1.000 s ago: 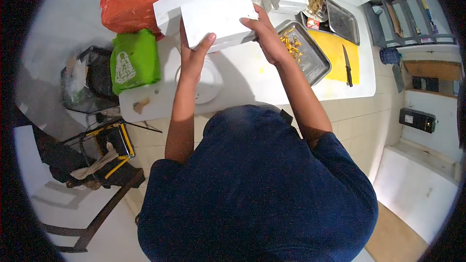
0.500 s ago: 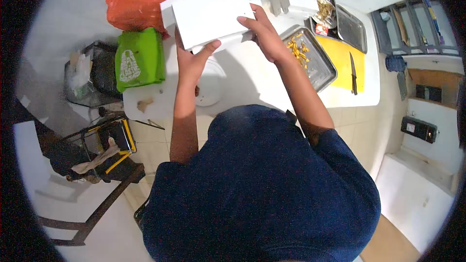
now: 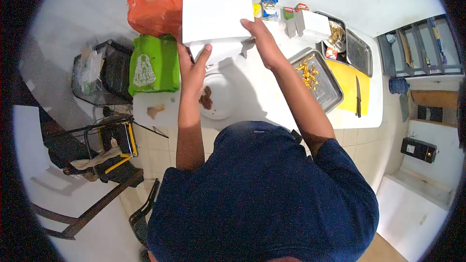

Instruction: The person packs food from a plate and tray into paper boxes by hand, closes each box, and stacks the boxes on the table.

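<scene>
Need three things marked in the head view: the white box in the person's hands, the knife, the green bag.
White box (image 3: 217, 17): head view, on its broad upper panel.
Knife (image 3: 358, 98): head view, near where blade meets handle.
Green bag (image 3: 163, 63): head view, on its front.
</scene>
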{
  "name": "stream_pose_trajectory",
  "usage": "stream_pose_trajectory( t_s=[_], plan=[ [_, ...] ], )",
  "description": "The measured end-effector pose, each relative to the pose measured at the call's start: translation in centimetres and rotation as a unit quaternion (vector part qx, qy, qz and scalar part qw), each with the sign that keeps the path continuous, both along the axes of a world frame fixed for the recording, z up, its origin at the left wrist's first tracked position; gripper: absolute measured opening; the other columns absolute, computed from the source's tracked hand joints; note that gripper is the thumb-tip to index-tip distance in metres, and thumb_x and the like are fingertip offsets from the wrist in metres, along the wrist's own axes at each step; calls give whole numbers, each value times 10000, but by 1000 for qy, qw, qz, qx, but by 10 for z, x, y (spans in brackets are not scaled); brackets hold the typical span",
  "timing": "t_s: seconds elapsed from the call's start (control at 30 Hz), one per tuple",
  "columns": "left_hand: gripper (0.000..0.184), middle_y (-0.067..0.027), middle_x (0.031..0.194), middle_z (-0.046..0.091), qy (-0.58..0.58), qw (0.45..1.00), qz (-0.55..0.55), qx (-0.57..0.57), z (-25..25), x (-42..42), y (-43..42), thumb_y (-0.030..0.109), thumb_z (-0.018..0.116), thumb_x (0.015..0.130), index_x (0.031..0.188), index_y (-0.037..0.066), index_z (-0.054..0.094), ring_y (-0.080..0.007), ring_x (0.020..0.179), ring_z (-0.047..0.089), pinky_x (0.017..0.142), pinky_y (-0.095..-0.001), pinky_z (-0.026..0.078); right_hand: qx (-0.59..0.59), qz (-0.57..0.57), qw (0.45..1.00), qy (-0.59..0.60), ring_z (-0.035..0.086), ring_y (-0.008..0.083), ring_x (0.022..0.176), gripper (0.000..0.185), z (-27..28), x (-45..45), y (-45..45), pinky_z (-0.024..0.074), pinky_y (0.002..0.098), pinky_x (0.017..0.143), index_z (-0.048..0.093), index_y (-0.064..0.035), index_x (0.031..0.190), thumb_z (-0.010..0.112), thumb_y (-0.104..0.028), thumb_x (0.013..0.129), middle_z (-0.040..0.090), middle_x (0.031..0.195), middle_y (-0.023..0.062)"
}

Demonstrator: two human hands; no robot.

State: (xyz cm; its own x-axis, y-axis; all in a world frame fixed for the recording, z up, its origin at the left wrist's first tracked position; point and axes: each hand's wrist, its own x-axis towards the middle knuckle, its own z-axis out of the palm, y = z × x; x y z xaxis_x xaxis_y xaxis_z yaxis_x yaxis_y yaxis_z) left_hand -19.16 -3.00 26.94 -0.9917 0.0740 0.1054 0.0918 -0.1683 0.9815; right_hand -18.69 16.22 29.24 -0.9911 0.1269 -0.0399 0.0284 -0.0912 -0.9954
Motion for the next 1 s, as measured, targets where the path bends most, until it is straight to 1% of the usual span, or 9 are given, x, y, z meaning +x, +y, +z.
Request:
stream_pose_trajectory(
  t_s=[0.1, 0.17, 0.2, 0.33, 0.43, 0.47, 0.57, 0.77, 1.0],
  plan=[
    [742, -131, 1407, 375, -7, 999, 14, 45, 1, -3, -8, 63, 628, 833, 1451, 62, 218, -231, 1258, 390, 1031, -344, 334, 64, -8, 995, -78, 472, 252, 1101, 591, 4, -10, 2, 352, 361, 959, 480, 18, 1217, 494, -466, 879, 512, 1202, 169],
    [767, -131, 1432, 352, -53, 994, 13, 94, 10, 0, -14, 52, 616, 832, 1471, 88, 192, -234, 1280, 373, 1045, -341, 321, 31, 11, 996, -83, 406, 240, 1201, 624, 0, -16, 6, 294, 406, 1015, 461, -21, 1268, 507, -497, 866, 477, 1278, 137],
    [756, -97, 1424, 374, -23, 998, 18, 49, 5, -5, -19, 126, 617, 838, 1472, 182, 210, -281, 1248, 438, 933, -427, 442, 15, 21, 996, -86, 373, 234, 1252, 644, -3, -20, 8, 266, 428, 1044, 452, -41, 1293, 513, -512, 859, 460, 1316, 121],
    [718, -78, 1405, 404, 1, 996, 48, 71, 0, -11, -32, 94, 609, 818, 1448, 178, 276, -266, 1225, 464, 885, -433, 467, -13, 4, 996, -89, 359, 232, 1273, 670, -8, -37, 10, 261, 435, 1046, 449, -65, 1318, 516, -530, 841, 426, 1371, 99],
    [736, -105, 1387, 413, -80, 986, 84, 120, 5, -10, -49, 61, 601, 806, 1452, 162, 262, -257, 1212, 466, 908, -418, 463, 2, 7, 996, -91, 338, 228, 1291, 688, -7, -51, 14, 248, 434, 1051, 442, -75, 1332, 522, -535, 827, 397, 1410, 92],
    [725, -102, 1355, 445, -79, 984, 110, 113, 5, -10, -55, 86, 603, 798, 1440, 168, 278, -259, 1152, 517, 814, -444, 508, 4, 8, 995, -95, 330, 227, 1298, 695, -10, -56, 16, 244, 434, 1052, 436, -75, 1338, 524, -535, 824, 389, 1419, 95],
    [736, -98, 1337, 458, -65, 976, 165, 129, -3, -7, -75, 85, 611, 790, 1439, 162, 271, -259, 1141, 522, 805, -446, 510, -6, 16, 994, -109, 308, 230, 1308, 728, -5, -60, 12, 227, 433, 1057, 400, -75, 1366, 529, -538, 819, 384, 1417, 99],
    [661, -124, 1286, 479, -72, 935, 291, 187, -49, 6, -100, 73, 608, 811, 1395, 82, 299, -270, 1131, 515, 892, -455, 460, 6, 23, 991, -128, 294, 242, 1309, 741, -33, -80, 15, 224, 437, 1053, 389, -75, 1369, 542, -540, 813, 371, 1417, 100],
    [426, -103, 1192, 536, -82, 919, 316, 221, -77, 2, -89, 92, 587, 820, 1220, 36, 450, -254, 1108, 524, 914, -403, 446, 95, 75, 985, -120, 508, 257, 1080, 738, -56, -95, 15, 341, 322, 978, 452, 70, 1279, 595, -481, 811, 571, 1181, 163]
  ],
)
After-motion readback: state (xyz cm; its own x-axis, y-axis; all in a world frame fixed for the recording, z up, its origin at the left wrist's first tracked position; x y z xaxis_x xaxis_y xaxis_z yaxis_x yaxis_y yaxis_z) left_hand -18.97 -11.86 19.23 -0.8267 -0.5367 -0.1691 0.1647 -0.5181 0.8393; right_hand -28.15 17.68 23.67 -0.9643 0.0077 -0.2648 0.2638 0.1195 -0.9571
